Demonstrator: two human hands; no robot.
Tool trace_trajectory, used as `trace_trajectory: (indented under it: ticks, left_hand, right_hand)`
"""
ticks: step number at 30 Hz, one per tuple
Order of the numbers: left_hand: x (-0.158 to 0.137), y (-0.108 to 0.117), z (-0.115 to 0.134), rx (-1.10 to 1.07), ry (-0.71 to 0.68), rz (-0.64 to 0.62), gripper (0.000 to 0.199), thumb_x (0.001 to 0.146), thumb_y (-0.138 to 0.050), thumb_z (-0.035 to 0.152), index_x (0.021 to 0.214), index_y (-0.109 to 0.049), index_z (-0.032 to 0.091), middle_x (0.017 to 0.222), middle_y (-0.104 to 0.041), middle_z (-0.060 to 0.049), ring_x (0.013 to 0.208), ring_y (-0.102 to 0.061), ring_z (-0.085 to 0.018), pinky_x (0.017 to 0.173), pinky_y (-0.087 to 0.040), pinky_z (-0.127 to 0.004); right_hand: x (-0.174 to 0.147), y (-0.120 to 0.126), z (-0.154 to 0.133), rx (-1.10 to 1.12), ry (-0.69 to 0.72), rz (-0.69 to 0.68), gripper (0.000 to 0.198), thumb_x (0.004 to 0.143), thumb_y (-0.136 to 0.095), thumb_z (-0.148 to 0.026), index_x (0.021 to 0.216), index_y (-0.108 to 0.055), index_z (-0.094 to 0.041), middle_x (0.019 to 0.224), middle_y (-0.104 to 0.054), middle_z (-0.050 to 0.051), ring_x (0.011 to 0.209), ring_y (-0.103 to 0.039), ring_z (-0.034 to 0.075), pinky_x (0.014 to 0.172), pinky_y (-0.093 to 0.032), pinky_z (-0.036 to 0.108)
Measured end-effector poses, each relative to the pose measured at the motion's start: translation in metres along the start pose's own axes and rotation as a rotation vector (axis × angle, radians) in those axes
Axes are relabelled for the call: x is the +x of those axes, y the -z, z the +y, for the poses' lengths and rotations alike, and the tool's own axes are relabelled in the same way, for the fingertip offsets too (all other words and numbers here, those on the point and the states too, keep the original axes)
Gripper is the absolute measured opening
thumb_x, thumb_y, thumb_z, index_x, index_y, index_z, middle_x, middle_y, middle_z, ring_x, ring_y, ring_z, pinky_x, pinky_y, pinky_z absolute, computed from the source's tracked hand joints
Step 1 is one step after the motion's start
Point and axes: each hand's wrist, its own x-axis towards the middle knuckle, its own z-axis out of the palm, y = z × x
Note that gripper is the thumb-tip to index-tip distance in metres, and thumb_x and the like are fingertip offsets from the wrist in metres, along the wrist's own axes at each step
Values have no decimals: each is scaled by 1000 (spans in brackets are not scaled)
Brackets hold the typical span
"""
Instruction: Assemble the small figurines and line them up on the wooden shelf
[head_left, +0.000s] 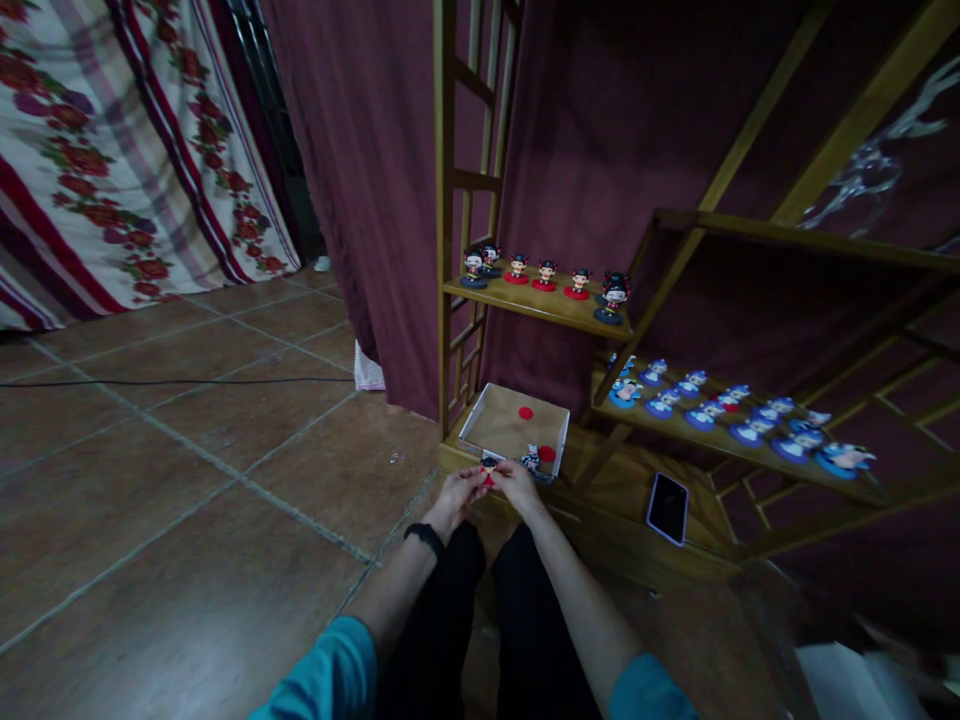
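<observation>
Between the fingertips of both hands is a small figurine (pixel 489 472) with a dark head and a red lower part. My left hand (pixel 459 494) pinches it from the left, and my right hand (pixel 516 484) grips it from the right. Just beyond the hands sits an open shallow box (pixel 495 415). Inside it lie a red disc (pixel 526 413), another red disc (pixel 547 454) and a black-and-white piece (pixel 531 459). The fingers partly cover the figurine, so its lower edge is hard to make out.
A wooden shelf (pixel 540 304) holds several figurines on red and dark bases. Lower right, another shelf (pixel 750 446) carries several blue-and-white figurines. A phone (pixel 667 508) lies on the bottom board. A black cable (pixel 180 382) crosses the tiled floor at left, near a curtain (pixel 360 200).
</observation>
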Motion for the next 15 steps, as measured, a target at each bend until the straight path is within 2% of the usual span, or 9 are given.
trace_trajectory:
  ticks: [6, 15]
  left_hand:
    - [4, 0, -3, 26, -24, -18, 22, 60, -71, 8, 81, -65, 11, 70, -67, -5, 57, -61, -9, 53, -47, -17]
    - [8, 2, -7, 42, -54, 0, 20, 59, -72, 11, 77, -65, 10, 68, -67, -6, 53, -60, -9, 50, -45, -17]
  right_hand:
    - [0, 2, 0, -35, -36, 82, 26, 55, -69, -39, 69, -61, -18, 64, -65, -1, 66, -63, 18, 63, -53, 33]
    - [-2, 2, -2, -36, -73, 111, 31, 51, -72, -40, 68, -61, -17, 65, -65, 0, 66, -65, 19, 65, -54, 36]
